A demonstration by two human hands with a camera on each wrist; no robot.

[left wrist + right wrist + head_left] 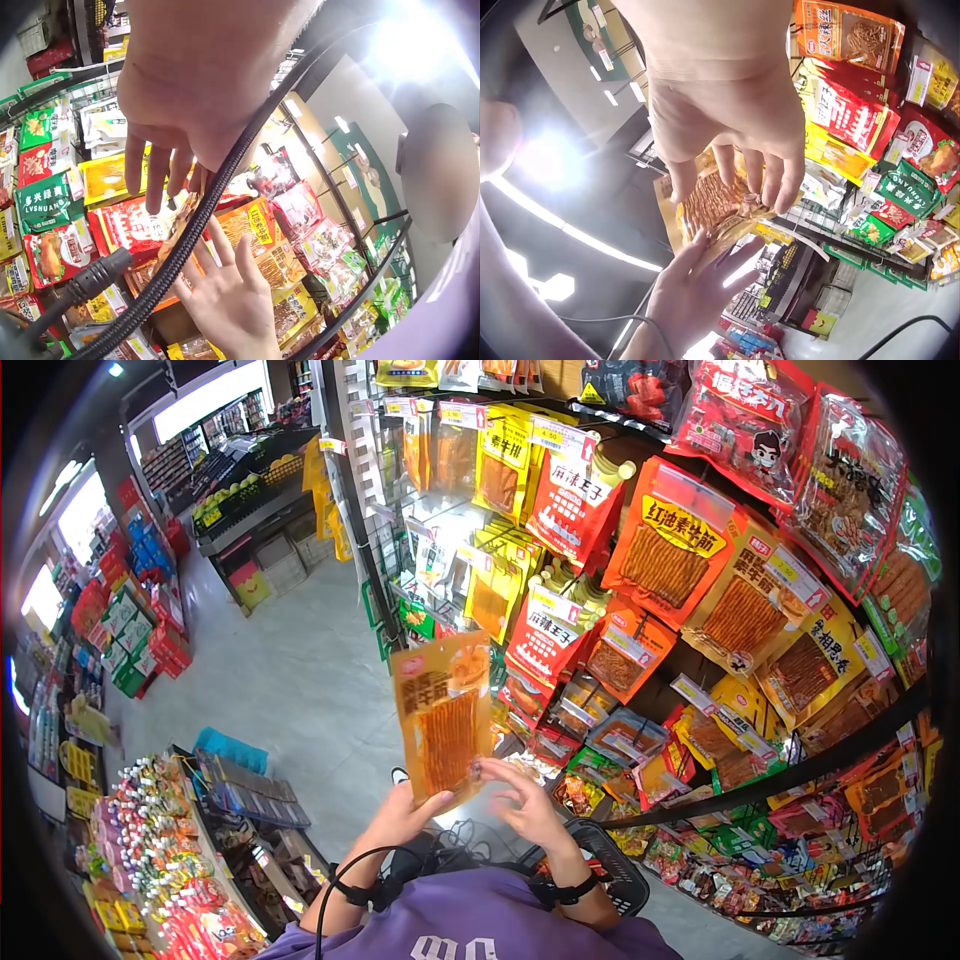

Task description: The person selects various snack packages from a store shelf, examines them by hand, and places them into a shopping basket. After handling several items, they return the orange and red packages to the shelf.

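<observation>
Looks like the inspection stage: the orange snack packet [444, 718] stands upright with its bottom edge between both sets of fingertips, left hand [400, 815] and right hand [522, 803] fairly straight-fingered, touching rather than clamping. A firmer pinch seems needed before moving it anywhere.

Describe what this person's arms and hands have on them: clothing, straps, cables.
Both hands are bare: no gloves or rings show. The left hand and right hand each have a black strap round the wrist carrying a small device. A thin black cable loops from the left wrist; a braided black cable crosses the left wrist view. The purple shirt has short sleeves and white lettering, so the forearms are uncovered.
</observation>
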